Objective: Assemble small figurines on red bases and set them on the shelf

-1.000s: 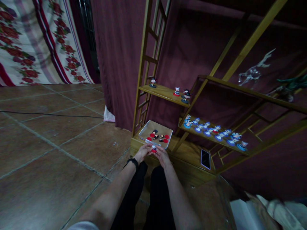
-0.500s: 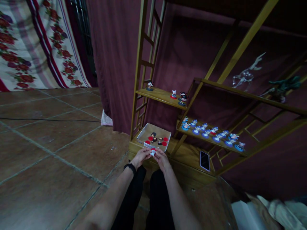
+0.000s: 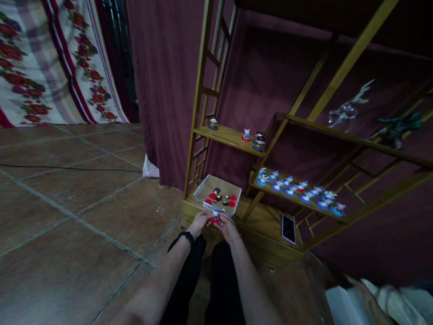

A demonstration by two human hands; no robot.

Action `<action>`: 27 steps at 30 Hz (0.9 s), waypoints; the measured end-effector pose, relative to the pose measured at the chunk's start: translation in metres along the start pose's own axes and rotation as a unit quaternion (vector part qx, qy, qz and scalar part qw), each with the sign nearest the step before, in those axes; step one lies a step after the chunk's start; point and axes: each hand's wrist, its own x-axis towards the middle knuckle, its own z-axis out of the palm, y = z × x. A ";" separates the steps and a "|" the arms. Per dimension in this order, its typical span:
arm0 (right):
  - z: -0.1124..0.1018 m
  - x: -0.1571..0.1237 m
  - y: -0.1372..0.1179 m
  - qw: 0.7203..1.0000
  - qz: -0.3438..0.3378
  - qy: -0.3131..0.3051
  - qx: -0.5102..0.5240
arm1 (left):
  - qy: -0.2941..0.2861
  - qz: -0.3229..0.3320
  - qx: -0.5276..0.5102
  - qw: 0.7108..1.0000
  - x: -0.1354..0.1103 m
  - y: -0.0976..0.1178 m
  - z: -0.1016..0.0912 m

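Between my two hands is a small white figurine (image 3: 215, 214) on a red round base, standing upright. My left hand (image 3: 200, 221) pinches it from the left, and the fingers of my right hand (image 3: 226, 224) close on it from the right. Just beyond my fingers lies a shallow box (image 3: 199, 191) holding several dark-haired figurines (image 3: 217, 197) and several red discs (image 3: 232, 204). The part of the base under my fingers is hidden.
A wooden shelf unit (image 3: 230, 137) carries figurines on its left shelf. Several blue-based figurines (image 3: 291, 189) line the middle shelf. A phone (image 3: 288, 228) lies on the bottom board. A clear horse ornament (image 3: 347, 110) and a green ornament (image 3: 401, 126) stand higher right.
The figurine has been turned over: its red base was on top and now sits at the bottom. Both hands still hold it in nearly the same place.
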 end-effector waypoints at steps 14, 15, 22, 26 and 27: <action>0.001 0.000 0.001 1.000 0.000 -0.006 -0.001 | -0.020 0.016 -0.001 1.000 0.002 -0.003 -0.002; 0.001 0.000 0.001 1.000 0.002 -0.006 -0.002 | -0.017 0.018 0.003 1.000 0.001 -0.002 -0.002; 0.001 0.003 0.001 1.000 0.013 0.016 0.008 | -0.007 0.014 0.009 1.000 0.001 -0.001 -0.001; 0.001 0.003 -0.001 0.999 0.007 0.026 0.028 | -0.029 -0.001 -0.015 0.999 0.001 -0.001 0.000; 0.001 0.002 -0.001 0.999 0.003 0.022 0.030 | -0.032 -0.003 -0.021 0.999 0.001 -0.002 0.000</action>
